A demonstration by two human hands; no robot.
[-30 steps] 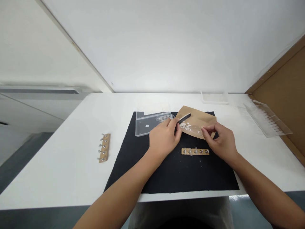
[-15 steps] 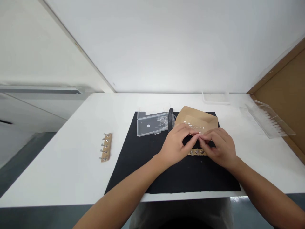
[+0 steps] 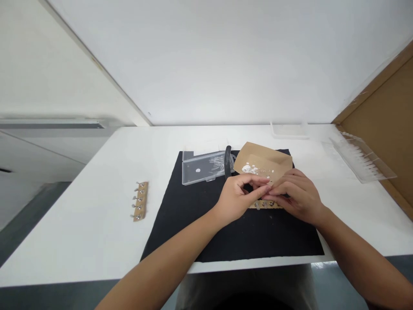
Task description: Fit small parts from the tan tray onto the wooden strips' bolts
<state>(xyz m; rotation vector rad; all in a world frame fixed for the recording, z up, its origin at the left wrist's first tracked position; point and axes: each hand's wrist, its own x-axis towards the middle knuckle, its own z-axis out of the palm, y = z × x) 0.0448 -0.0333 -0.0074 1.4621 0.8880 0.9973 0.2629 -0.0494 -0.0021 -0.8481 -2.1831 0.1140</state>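
Observation:
My left hand and my right hand meet fingertip to fingertip over the black mat. Both are closed in a pinch, and what lies between the fingers is too small to make out. Just below the fingertips, a tan strip with metal studs and clear pieces rests on the mat, partly covered by my right hand. Behind the hands lies a sheet of brown paper with small white bits scattered on it.
Left of the paper are an open clear plastic case with thin clear pieces in it and a black curved tool. A second studded strip lies on the white table. Clear comb-like plastic sheets and a white tray stand farther back.
My left fingers have lowered and flattened slightly, uncovering more white bits on the paper. My right fingers have curled further over, still meeting the left. The whole view has shifted a little.

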